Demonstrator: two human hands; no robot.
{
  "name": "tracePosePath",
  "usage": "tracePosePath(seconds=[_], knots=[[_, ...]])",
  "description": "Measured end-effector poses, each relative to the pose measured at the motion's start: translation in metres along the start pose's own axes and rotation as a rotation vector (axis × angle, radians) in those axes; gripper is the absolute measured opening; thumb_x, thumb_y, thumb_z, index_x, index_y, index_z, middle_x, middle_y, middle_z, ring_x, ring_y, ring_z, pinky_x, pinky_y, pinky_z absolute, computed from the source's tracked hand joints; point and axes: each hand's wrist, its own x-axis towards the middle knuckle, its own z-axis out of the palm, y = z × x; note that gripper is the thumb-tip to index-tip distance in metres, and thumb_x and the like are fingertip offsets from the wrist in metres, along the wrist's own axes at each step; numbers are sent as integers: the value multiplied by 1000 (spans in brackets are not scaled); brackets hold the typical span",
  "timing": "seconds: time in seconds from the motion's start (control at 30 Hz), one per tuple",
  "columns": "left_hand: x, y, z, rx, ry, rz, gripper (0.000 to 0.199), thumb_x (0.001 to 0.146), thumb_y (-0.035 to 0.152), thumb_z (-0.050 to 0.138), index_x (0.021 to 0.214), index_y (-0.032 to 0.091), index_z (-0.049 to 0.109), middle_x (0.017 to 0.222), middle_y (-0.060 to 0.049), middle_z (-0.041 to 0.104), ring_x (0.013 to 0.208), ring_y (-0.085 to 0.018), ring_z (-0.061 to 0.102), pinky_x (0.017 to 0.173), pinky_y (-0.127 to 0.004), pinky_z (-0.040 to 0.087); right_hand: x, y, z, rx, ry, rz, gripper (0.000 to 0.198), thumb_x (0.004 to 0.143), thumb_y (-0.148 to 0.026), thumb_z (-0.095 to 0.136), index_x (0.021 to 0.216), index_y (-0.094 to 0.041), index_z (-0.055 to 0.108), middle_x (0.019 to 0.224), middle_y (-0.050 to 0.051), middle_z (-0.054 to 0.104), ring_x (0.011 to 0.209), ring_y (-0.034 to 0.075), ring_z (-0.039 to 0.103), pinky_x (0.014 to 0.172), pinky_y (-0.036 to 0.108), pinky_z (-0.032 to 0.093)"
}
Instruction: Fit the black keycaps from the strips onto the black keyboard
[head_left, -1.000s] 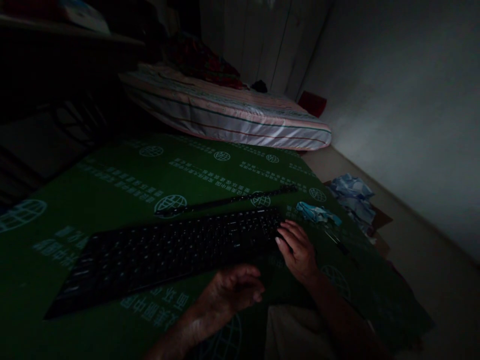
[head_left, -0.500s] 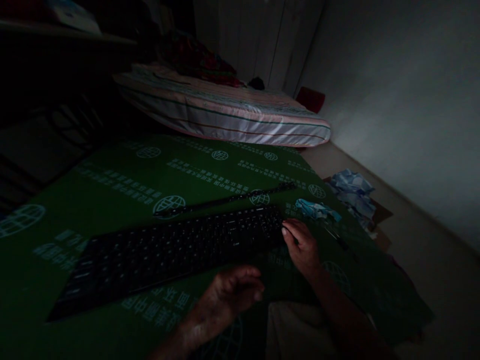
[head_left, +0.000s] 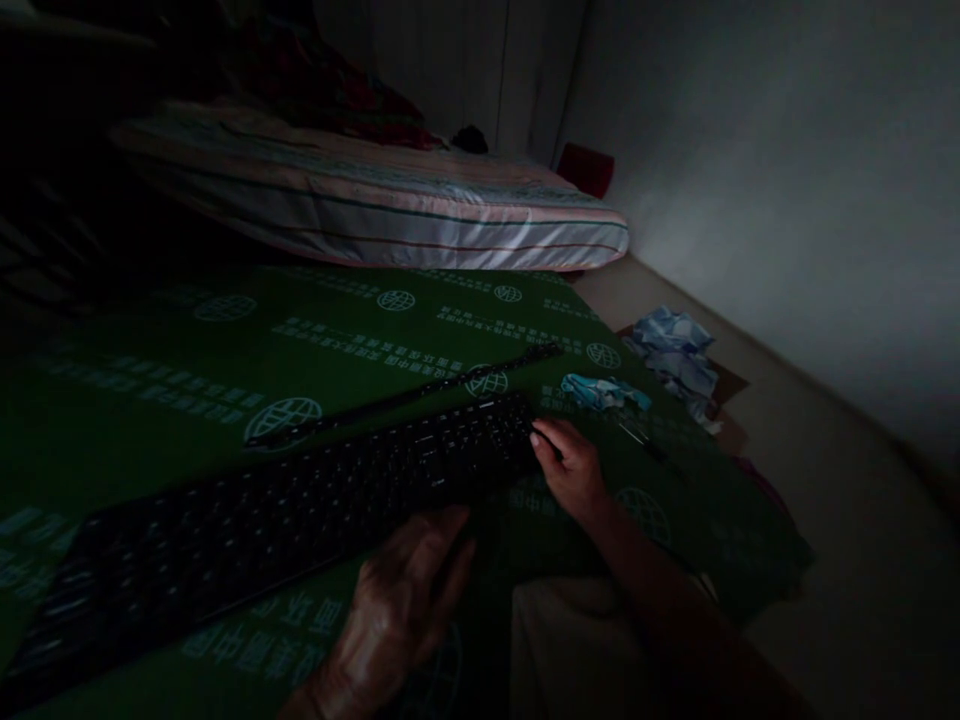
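Note:
A black keyboard (head_left: pixel 300 510) lies slanted on a green printed surface (head_left: pixel 360 350), its near left corner close to the picture's edge. My right hand (head_left: pixel 571 468) is closed at the keyboard's right end, thumb and fingers pinching its edge. Just in front of the keyboard's long near side, my left hand (head_left: pixel 397 600) has its fingers stretched out and thumb apart, holding nothing. Whether its fingertips touch the keyboard is too dark to tell. Behind the keyboard lies a long thin black strip with light specks (head_left: pixel 412 397).
A crumpled blue and white cloth (head_left: pixel 604 391) and a thin tool with a pale shaft (head_left: pixel 637 433) lie right of the keyboard. A mattress with a striped cover (head_left: pixel 450 225) stands beyond. Crumpled pale fabric (head_left: pixel 675 350) rests on the floor beside the wall (head_left: pixel 787 220).
The view has shifted, so most things appear further left. My left hand has turned and come closer to the keyboard's near edge. The right hand stays at the keyboard's right end.

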Motion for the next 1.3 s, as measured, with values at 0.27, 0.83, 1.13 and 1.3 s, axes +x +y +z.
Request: tracePosePath(seconds=[0.27, 0.83, 1.13, 1.3], knots=[[14, -14, 12, 445, 49, 223, 32, 83, 17, 57, 115, 13, 54, 127, -19, 56, 122, -35, 49, 96, -50, 43, 9, 1, 0, -25, -32, 65, 23, 89, -27, 48, 99, -19, 67, 96, 8, 68, 92, 16, 64, 87, 29, 52], [19, -22, 17, 632, 5, 258, 29, 89, 27, 46, 106, 11, 61, 121, -22, 60, 110, -37, 57, 91, -53, 42, 16, -4, 2, -207, -171, 108, 21, 91, -28, 48, 104, -22, 64, 105, 6, 66, 103, 17, 59, 93, 29, 47], [22, -21, 17, 623, 20, 273, 25, 88, 24, 47, 104, 11, 62, 117, -21, 61, 109, -35, 57, 89, -51, 44, 18, -6, 1, -250, -206, 101, 24, 93, -31, 45, 107, -21, 62, 107, 6, 66, 103, 16, 59, 91, 28, 48], [20, -22, 17, 623, 22, 262, 26, 88, 24, 47, 104, 11, 63, 118, -20, 61, 108, -36, 57, 89, -51, 43, 19, -7, 2, -259, -219, 103, 25, 93, -31, 45, 106, -19, 62, 105, 7, 66, 100, 17, 60, 90, 29, 48]])
